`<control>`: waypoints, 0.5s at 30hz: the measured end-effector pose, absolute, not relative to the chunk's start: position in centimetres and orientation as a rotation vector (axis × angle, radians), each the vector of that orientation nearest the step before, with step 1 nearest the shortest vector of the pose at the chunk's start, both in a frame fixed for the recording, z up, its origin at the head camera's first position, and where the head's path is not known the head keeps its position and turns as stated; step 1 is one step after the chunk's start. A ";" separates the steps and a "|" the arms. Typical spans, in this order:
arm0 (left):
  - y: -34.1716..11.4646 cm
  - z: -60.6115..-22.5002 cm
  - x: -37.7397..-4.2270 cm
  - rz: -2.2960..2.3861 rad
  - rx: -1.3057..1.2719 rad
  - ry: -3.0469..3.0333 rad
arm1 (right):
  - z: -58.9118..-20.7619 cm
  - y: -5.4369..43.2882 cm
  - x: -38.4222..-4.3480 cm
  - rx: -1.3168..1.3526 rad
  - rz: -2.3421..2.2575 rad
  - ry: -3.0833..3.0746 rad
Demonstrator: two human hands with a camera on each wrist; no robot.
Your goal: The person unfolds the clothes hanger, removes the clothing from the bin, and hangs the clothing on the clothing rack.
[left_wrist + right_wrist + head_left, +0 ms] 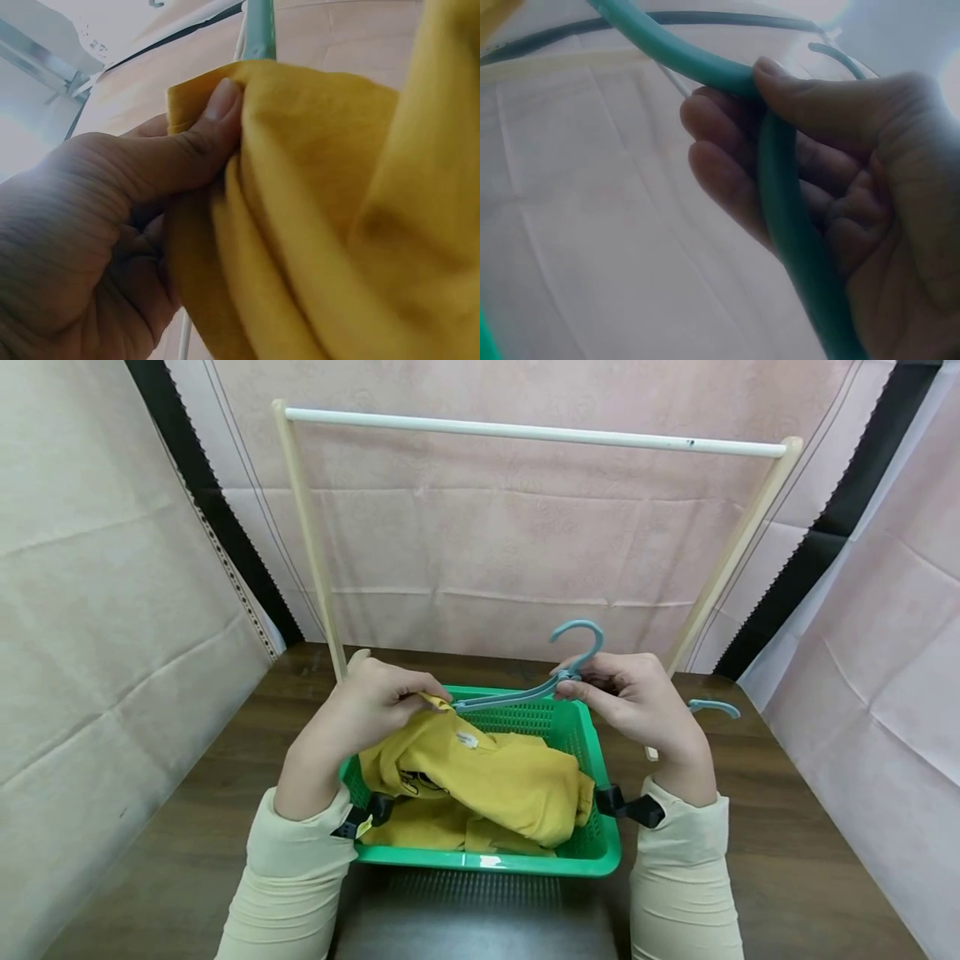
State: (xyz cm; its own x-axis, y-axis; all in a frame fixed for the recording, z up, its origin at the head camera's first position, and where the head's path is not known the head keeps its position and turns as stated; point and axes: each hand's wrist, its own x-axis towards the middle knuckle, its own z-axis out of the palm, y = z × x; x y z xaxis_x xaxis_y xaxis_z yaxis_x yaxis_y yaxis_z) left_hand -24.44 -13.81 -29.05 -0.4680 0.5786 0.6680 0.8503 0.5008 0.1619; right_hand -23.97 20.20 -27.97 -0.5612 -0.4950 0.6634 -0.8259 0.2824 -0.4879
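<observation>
Nearest, the person's pale sleeves [292, 881] reach in from either side, with a black strap [637, 807] at each wrist. Between them on the table [795, 835] is a green basket [487, 860], and a yellow garment [495, 777] lies crumpled in it, its upper edge lifted toward the far rim. The left hand [378, 697] pinches that edge between thumb and fingers. The right hand [630, 697] pinches a blue hanger [517, 696] just below its hook, thumb pressed on it and fingers curled behind; one arm of the hanger slopes to the fabric at the left fingertips, though how far it goes inside is hidden. Past the right wrist, another blue hook [716, 706] shows near the table's edge. Beyond stands a rack with a white top bar [525, 429], before a creased pale cloth backdrop [480, 547].
</observation>
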 end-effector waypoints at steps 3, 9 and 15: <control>-13.4 -29.0 -24.2 -0.634 -1.129 -2.186 | -28.1 19.9 -24.0 1.177 1.161 -2.172; -13.2 -28.8 -23.7 -0.566 -1.058 -2.134 | -27.9 19.7 -23.8 1.145 1.086 -2.138; -14.0 -28.6 -23.4 -0.419 -0.822 -2.171 | -27.4 20.4 -23.6 1.065 0.952 -1.973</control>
State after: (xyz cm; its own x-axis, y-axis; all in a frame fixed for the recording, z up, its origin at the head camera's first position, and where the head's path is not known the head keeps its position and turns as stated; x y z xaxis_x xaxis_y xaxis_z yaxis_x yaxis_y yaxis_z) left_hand -23.44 -13.99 -28.57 -0.5013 0.4228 0.7549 0.6733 0.7387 0.0334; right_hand -23.61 20.42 -27.38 -0.4242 -0.3700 0.8265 -0.8772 0.3944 -0.2737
